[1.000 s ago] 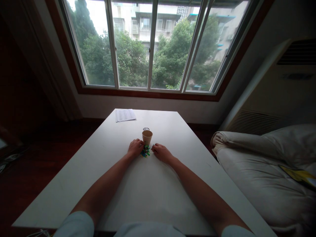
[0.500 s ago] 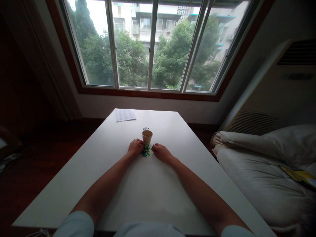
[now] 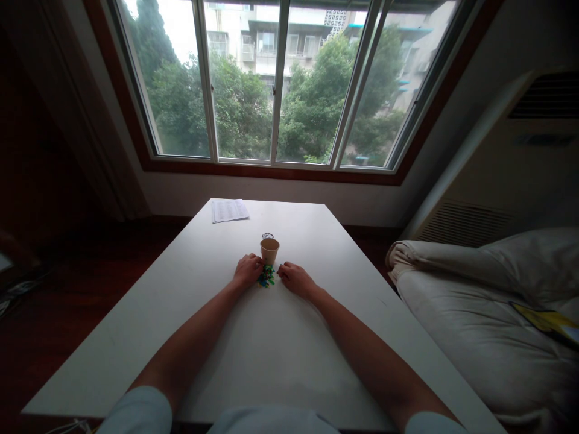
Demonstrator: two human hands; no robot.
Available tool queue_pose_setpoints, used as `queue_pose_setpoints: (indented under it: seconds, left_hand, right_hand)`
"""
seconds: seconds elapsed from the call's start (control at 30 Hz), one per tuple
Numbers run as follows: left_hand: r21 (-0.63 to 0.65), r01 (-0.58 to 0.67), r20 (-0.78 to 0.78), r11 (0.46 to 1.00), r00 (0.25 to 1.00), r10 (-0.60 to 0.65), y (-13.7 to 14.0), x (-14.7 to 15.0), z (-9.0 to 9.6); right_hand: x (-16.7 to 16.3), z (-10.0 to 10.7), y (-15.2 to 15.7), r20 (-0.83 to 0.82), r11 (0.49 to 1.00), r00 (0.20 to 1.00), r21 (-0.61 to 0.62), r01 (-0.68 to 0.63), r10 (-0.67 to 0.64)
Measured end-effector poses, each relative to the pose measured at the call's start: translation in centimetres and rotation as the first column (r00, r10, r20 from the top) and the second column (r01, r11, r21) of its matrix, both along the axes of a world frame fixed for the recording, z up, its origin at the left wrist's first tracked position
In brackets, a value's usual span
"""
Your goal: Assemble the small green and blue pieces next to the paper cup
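Observation:
A pile of small green, blue and yellow pieces (image 3: 266, 276) lies on the white table (image 3: 271, 355), too small for me to tell their kind. Just behind it stands an upright brown paper cup (image 3: 270, 252), its inside mostly hidden from here. My left hand (image 3: 248, 269) rests at the pile's left side, fingers curled close to the cup's base. On the other side, my right hand (image 3: 294, 278) rests on the table with its fingers bent together, a small gap from the pile. Whatever either hand's fingers hold, if anything, is hidden.
A thin dark loop (image 3: 267, 236) lies behind the cup. Printed papers (image 3: 230, 211) lie at the table's far left corner. To the right is a padded, cloth-covered seat (image 3: 479, 325) with a yellow item (image 3: 549, 322) on it. A window (image 3: 271, 90) is beyond the table.
Both hands stay almost in place. The fingertips of my right hand have shifted very slightly. The cup and the pile look the same.

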State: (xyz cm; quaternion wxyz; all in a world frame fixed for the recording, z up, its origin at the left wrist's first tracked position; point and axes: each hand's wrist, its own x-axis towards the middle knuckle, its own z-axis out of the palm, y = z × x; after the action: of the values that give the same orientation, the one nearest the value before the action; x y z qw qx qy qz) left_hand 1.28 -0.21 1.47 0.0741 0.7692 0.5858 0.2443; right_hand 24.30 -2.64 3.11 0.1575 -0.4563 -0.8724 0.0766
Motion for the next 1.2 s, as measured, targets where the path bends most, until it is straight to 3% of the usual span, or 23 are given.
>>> queue_pose_setpoints:
  seconds: [0.83, 1.2]
  left_hand:
    - [0.019, 0.02, -0.002, 1.0, 1.0, -0.02, 0.36, -0.2, -0.56]
    - [0.01, 0.004, -0.005, 1.0, 1.0, -0.004, 0.26, -0.12, -0.46]
  right_hand:
    - [0.1, 0.24, -0.16, 0.043, 1.0, 0.999, 0.021, 0.022, -0.023]
    - [0.25, 0.31, 0.1, 0.136, 0.999, 0.99, 0.022, -0.032, 0.029]
